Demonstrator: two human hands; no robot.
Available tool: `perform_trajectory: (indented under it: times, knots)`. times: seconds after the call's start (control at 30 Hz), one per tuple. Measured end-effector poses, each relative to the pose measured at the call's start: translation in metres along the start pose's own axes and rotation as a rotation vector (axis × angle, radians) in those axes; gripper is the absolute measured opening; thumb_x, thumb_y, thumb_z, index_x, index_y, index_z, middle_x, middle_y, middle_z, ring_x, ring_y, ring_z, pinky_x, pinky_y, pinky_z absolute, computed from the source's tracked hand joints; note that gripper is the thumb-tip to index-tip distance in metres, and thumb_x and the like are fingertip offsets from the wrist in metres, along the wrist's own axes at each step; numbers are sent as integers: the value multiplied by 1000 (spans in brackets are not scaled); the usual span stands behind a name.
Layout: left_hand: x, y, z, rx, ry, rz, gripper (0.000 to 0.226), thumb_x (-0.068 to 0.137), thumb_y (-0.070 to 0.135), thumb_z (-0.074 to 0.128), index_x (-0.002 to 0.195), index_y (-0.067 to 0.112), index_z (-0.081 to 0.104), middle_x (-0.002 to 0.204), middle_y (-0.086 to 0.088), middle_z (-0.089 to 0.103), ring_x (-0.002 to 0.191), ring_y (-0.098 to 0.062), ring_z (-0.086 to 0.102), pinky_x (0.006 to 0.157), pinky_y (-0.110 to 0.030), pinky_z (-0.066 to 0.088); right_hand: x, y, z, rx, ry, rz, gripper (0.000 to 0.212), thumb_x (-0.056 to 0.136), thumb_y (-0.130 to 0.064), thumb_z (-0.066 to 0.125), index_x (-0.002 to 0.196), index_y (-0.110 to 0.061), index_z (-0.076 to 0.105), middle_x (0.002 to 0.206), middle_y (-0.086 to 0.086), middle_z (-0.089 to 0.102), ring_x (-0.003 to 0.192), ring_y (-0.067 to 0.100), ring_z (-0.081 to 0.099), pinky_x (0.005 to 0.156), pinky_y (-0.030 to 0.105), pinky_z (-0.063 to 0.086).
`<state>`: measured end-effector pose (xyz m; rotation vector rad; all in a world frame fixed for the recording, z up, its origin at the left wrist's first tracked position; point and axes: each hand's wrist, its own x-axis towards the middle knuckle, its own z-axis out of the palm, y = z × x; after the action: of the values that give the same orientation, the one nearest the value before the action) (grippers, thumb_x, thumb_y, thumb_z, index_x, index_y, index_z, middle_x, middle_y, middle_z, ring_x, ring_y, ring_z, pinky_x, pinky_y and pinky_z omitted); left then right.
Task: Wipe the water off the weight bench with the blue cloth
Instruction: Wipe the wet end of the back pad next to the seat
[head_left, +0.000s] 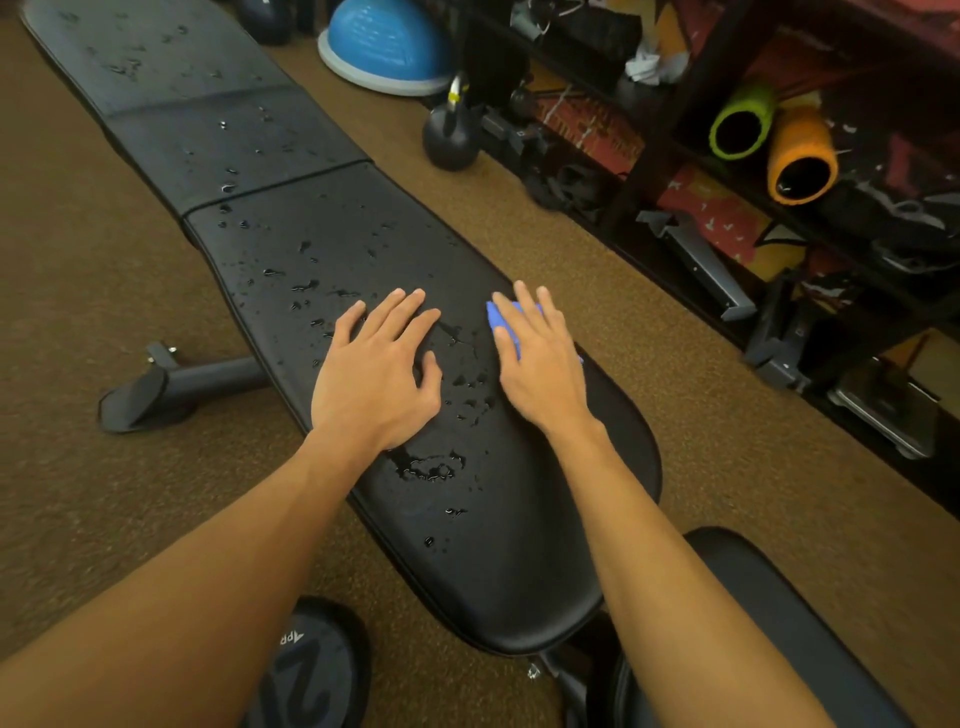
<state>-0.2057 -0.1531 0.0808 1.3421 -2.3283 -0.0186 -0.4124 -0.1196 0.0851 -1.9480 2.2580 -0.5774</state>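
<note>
Bracing the wet desk (493, 587), the left grip (379, 374) lies flat, fingers spread, amid the drops (431, 465), while the right grip (540, 364), fingers straight, presses the cloth (506, 322) near the desk's right edge; wiping seems barely begun, and next calls for sweeping it leftward.

Brown short-pile carpet floor (649, 322) fills frame. Dark shelving unit (670, 119) runs along 1 to 3 o'clock edge, cluttered. Green foam roller (743, 124) and orange foam roller (802, 161) lie touching on shelf at 2 o'clock. Blue balance dome (387, 44) on floor at 12 o'clock. Black kettlebell (449, 137) near it, at shelf foot. Black weight plate (311, 670) at 7 o'clock. Light warm, dim.
</note>
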Motion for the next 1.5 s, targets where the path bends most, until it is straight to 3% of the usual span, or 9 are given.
perform_trajectory:
  times: [0.17,0.37,0.57,0.73,0.9,0.97,1.13,1.33,1.5]
  knots:
    - [0,0,0,-9,-1,-2,54,104,41,41,153,24,53,167,2,42,159,-14,29,130,-48,19,-33,26,-14,-21,-61,-161,48,116,-41,39,163,-36,39,174,-14,23,163,4,3,124,13,-2]
    - [0,-1,2,5,9,2,52,105,38,40,153,24,53,166,2,42,158,-14,30,129,-47,20,8,5,-3,-4,35,77,48,115,-38,36,163,-29,40,175,-4,26,164,20,11,134,43,13]
    - [0,0,2,7,8,0,51,106,36,40,153,23,54,166,2,43,158,-14,31,129,-47,20,-25,27,-15,-2,-63,-161,47,115,-40,41,162,-35,41,173,-14,26,163,5,7,123,12,0]
    - [0,-1,3,11,11,5,51,106,36,39,153,24,53,166,3,43,158,-14,30,129,-47,19,12,10,-1,24,67,140,47,115,-35,39,162,-28,42,174,-3,28,164,22,15,133,45,17]
    - [0,-1,2,10,14,4,51,105,35,39,153,22,54,166,2,43,158,-14,31,130,-47,19,-20,7,-4,26,-70,-201,47,115,-38,41,162,-33,42,173,-13,28,163,8,8,129,23,5]
    - [0,-1,1,10,9,1,51,105,35,39,153,22,53,166,2,42,158,-14,30,130,-47,19,-28,24,-11,34,-55,-167,46,115,-38,43,161,-34,44,172,-15,30,163,6,10,127,17,5]
    - [1,-2,3,18,2,1,52,106,36,37,154,23,51,167,3,41,158,-13,29,130,-47,18,5,6,-2,9,33,60,48,115,-37,39,163,-31,40,174,-9,26,164,17,10,132,40,12]
    - [0,-1,3,16,10,5,51,106,34,38,154,22,53,166,2,43,158,-14,31,130,-47,19,-28,17,-11,-1,-109,-221,48,115,-42,39,163,-38,39,173,-18,24,162,2,4,123,13,-1]
    - [1,-1,3,11,22,5,51,105,32,39,153,22,54,166,2,44,157,-14,32,130,-46,18,3,3,-1,-1,10,45,48,115,-39,36,163,-32,39,175,-8,25,164,18,8,133,43,15]
